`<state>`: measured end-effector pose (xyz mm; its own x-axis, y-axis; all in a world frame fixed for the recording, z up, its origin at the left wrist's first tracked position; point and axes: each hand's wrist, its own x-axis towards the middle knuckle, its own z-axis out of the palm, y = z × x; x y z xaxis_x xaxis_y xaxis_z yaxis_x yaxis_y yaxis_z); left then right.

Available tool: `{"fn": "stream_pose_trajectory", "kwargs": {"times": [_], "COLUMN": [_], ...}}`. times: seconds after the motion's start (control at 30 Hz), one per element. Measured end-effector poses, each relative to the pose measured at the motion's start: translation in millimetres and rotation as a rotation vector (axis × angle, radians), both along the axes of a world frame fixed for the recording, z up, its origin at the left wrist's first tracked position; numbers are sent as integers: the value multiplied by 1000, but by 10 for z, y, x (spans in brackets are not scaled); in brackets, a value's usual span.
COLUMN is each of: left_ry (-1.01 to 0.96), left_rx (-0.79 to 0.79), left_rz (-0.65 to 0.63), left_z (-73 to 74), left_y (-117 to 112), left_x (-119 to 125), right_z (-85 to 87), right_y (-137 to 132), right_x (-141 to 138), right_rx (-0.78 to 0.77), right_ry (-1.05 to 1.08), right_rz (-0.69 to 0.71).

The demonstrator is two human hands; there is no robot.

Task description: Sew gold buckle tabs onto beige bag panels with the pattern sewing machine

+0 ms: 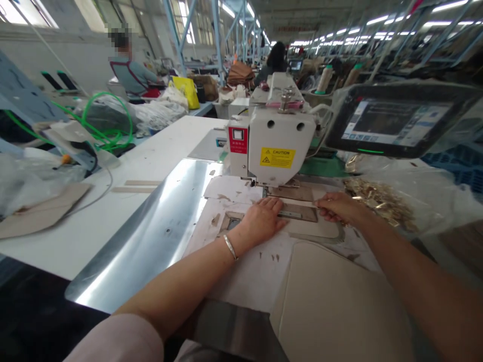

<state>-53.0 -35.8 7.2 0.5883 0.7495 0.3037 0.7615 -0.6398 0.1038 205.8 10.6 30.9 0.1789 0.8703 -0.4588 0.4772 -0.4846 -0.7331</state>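
Observation:
My left hand [262, 220] lies flat, fingers stretched forward, on a beige piece [320, 227] under the head of a white sewing machine [277, 146]. A bracelet circles that wrist. My right hand [335, 207] rests on the right end of the same piece, fingers curled and pinched on a thin strip [298, 202] that runs toward the needle. Both hands sit just in front of the needle area. A larger beige panel [339, 306] lies nearer me, below my right forearm.
A touchscreen [400, 120] hangs at the right above a plastic bag of gold metal parts [381, 201]. A shiny steel plate [151, 236] and white table [143, 161] spread left, with green hose [109, 125] and bags. Other workers sit far behind.

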Motion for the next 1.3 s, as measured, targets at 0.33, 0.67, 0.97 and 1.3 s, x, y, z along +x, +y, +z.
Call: {"fn": "stream_pose_trajectory", "kwargs": {"times": [0.33,0.67,0.97,1.3], "left_ry": [14,-8,0,44], "left_rx": [-9,-53,-61,-74], "left_rz": [285,339,342,394], "left_z": [53,68,92,93], "left_y": [-123,-51,-22,-2], "left_x": [-54,-95,-286,-670], "right_z": [74,151,264,207], "right_y": [-44,-34,37,77], "right_x": [-94,-35,-253,-713], "right_rx": [0,-114,-193,-136], "right_ry": [-1,33,-7,-5], "right_rz": [-4,29,65,59]}}
